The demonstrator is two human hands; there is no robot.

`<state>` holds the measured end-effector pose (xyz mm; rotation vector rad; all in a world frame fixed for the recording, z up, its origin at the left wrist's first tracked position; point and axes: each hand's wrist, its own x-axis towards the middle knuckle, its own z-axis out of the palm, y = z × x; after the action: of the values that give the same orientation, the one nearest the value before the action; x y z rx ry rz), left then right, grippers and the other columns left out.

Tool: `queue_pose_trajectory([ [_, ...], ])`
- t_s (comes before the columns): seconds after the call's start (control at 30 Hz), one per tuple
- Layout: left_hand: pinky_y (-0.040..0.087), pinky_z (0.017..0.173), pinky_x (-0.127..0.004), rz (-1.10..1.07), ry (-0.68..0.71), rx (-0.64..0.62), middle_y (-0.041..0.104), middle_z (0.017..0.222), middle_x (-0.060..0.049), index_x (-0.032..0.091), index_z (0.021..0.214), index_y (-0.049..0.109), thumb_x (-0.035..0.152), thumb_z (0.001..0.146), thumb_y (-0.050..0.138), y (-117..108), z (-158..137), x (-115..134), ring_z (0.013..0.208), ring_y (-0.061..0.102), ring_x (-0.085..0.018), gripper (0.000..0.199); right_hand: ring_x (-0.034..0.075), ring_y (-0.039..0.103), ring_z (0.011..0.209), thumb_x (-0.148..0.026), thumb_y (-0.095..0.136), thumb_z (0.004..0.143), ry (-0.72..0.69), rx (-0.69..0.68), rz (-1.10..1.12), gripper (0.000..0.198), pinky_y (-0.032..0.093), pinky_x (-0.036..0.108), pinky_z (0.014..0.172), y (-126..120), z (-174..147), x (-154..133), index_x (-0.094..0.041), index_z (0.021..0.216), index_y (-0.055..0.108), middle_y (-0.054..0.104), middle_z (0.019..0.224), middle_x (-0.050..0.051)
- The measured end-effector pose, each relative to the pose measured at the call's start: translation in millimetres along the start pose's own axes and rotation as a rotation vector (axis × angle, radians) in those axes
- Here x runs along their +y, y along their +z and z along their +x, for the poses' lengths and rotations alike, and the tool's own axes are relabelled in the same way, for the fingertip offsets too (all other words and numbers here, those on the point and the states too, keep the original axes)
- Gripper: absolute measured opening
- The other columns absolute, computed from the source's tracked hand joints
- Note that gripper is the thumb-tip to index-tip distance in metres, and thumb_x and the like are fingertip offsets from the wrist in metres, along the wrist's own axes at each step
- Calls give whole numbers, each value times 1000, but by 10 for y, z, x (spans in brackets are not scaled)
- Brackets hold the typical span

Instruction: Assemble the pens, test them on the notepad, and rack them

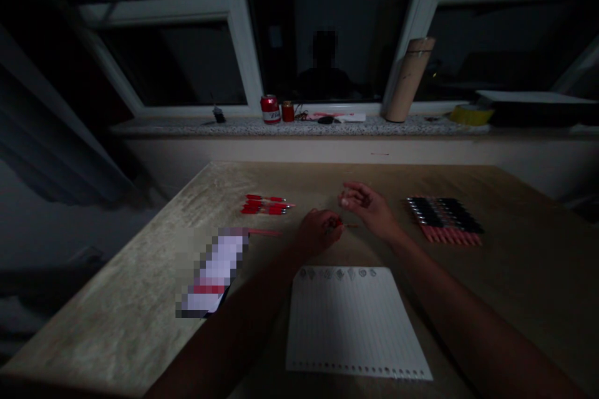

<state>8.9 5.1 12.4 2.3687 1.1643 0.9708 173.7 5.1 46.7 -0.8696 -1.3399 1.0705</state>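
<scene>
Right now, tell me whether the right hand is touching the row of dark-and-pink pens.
Apart. The head view shows bare tabletop between the right hand and the row of pens.

Just one head cam here, up over the near side of the table point(116, 287), facing forward and tilted down, so that's pretty close and the window point(350, 6)'s farther back.

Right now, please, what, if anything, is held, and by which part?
The left hand holds what looks like a red pen, gripped part hidden; the right hand, I cannot tell.
</scene>
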Motion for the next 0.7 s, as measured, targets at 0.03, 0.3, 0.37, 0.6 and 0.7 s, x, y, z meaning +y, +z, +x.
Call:
queue_pose_trajectory([
  [0.03,39,68,-24,-3,-3,3,63,68,1,17,79,63,32,76,61,-3,0,1,66,53,-12,15,17,63,88,-42,72,68,17,-39,8,45,48,32,80,-8,-4,-21,-20,105,57,68,91,5],
  [0.3,39,69,-24,-21,15,-13,62,65,2,18,77,62,32,77,61,-13,3,8,63,53,-11,14,17,65,84,-40,74,66,121,-25,49,36,46,35,84,-36,-7,-69,-18,93,63,72,88,7],
  [0.37,39,70,-25,-17,27,-15,62,65,2,18,78,63,32,77,62,-5,3,7,63,53,-11,14,15,65,74,-36,79,60,127,30,60,34,48,31,77,-34,7,-30,-18,83,62,71,76,2],
  [0.6,39,71,-25,16,29,-21,63,67,1,18,79,63,31,76,62,12,5,-1,65,54,-12,13,14,64,80,-39,75,65,79,-6,65,37,48,29,76,-33,16,-25,-19,94,62,70,87,3],
  [0.7,39,72,-26,11,46,-23,64,68,1,17,80,62,32,77,61,7,9,-19,65,54,-12,15,16,63,91,-40,69,72,83,-71,28,35,45,32,86,-39,-8,-92,-19,100,64,70,100,7],
])
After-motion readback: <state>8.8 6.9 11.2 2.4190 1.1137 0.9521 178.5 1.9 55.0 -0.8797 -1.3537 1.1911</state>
